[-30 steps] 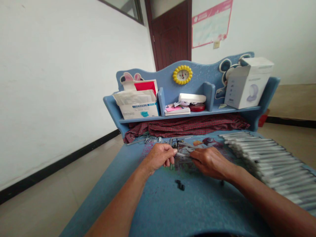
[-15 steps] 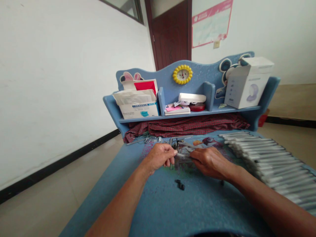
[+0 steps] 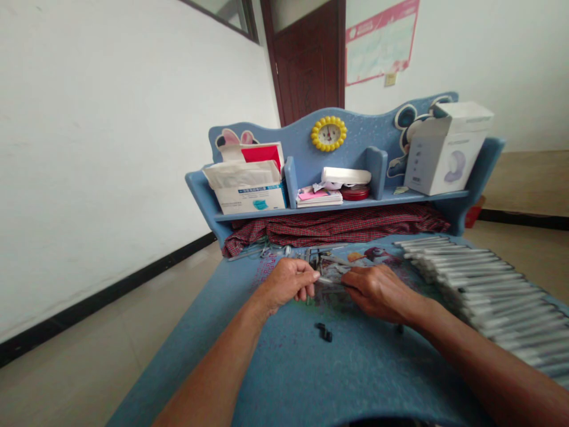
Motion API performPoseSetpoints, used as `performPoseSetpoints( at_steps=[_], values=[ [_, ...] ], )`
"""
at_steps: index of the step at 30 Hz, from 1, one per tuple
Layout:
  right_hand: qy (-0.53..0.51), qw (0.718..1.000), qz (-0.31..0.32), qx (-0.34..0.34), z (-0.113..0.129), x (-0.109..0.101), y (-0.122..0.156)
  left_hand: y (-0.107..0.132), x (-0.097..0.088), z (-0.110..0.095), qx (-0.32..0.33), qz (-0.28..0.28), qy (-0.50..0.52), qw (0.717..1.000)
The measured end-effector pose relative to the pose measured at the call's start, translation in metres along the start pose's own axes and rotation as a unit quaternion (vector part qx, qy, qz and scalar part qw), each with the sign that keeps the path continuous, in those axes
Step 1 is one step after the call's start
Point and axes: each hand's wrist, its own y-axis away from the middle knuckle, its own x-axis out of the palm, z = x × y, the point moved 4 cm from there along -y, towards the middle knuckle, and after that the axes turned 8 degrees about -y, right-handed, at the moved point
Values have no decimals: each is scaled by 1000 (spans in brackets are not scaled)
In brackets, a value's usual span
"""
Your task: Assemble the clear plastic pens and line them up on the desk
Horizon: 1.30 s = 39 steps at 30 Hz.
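Observation:
My left hand [image 3: 288, 283] and my right hand [image 3: 377, 290] rest close together on the blue desk [image 3: 284, 379], fingers curled. Between them they pinch a thin grey pen-like part [image 3: 329, 280], my left hand at its left end and my right hand at its right end. Several loose grey parts [image 3: 322, 258] lie just beyond the hands. A small black piece [image 3: 324, 333] lies on the desk in front of my hands, untouched.
A long row of grey pens [image 3: 484, 290] fills the desk's right side. Red checked cloth [image 3: 338, 228] lies under the shelf. The shelf holds a mask box [image 3: 251, 196], papers [image 3: 320, 197], a red tin [image 3: 354, 193] and a white carton [image 3: 447, 151]. A yellow clock [image 3: 328, 134] is mounted above.

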Motion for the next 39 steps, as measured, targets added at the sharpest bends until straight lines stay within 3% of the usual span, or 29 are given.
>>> performPoseSetpoints(
  at_steps=[39],
  values=[
    [-9, 999, 23, 20, 0, 1, -1, 1, 1, -2, 14, 10, -2, 1000]
  ],
)
